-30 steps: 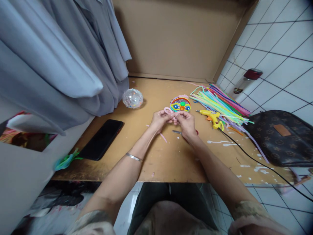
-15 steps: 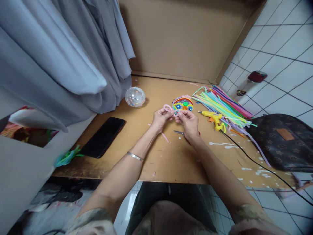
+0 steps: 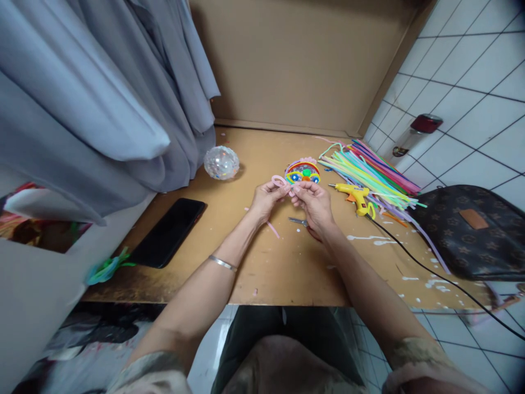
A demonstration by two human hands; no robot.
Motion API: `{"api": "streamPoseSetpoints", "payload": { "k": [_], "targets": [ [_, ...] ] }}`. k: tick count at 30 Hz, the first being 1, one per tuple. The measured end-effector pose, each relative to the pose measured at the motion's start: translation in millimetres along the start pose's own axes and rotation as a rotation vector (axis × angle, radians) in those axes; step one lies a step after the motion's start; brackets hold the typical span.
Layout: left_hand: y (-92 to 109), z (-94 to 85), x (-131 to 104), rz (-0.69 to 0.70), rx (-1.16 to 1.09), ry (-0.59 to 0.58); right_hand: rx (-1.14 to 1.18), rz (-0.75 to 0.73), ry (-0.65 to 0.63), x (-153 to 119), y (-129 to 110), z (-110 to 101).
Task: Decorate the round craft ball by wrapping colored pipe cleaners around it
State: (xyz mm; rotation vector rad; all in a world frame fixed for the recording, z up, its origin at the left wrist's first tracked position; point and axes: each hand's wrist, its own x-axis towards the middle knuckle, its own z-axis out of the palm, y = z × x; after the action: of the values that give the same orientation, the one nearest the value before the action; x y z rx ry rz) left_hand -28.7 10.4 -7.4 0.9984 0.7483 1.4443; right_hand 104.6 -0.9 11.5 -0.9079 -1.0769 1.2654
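Note:
A pink pipe cleaner (image 3: 278, 180), bent into loops, is pinched between my two hands above the table. My left hand (image 3: 266, 198) grips it by thumb and fingers, with a round loop standing up past the fingertips. My right hand (image 3: 314, 203) closes on its other end, close to the left fingertips. Just beyond lies a colourful round ornament (image 3: 304, 171) with blue eyes, a green nose and a red and yellow border; the hands hide its lower part. Scissors (image 3: 297, 221) lie partly under my right hand. A loose pink strip (image 3: 273, 229) is beside my left wrist.
A clear ball (image 3: 221, 162) sits at the back left, with a black phone (image 3: 169, 232) nearer. On the right are a yellow glue gun (image 3: 353, 196) with a black cord, a pile of coloured pipe cleaners (image 3: 369, 167) and a brown patterned bag (image 3: 476, 232). A grey curtain (image 3: 135, 98) hangs at left.
The view has shifted slightly, so things on the table appear a little further left. Both hands stay together on the pink pipe cleaner, with only small finger movement.

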Motion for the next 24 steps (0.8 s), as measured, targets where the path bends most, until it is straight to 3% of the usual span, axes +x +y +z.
{"api": "streamPoseSetpoints", "payload": {
  "k": [15,18,21,24],
  "targets": [
    [-5,0.4,0,0.000,0.040,-0.046,-0.028,-0.021,0.074,-1,-1,2],
    [-6,-0.3,1,0.177,0.158,0.027,-0.100,-0.073,0.104,-2,-2,3],
    [0,-1.8,-2,0.437,0.417,0.157,-0.186,-0.132,0.084,-4,-2,4],
    [7,-3.0,-6,0.654,0.744,0.112,-0.246,-0.192,0.047,-5,0,4]
  ]
}}
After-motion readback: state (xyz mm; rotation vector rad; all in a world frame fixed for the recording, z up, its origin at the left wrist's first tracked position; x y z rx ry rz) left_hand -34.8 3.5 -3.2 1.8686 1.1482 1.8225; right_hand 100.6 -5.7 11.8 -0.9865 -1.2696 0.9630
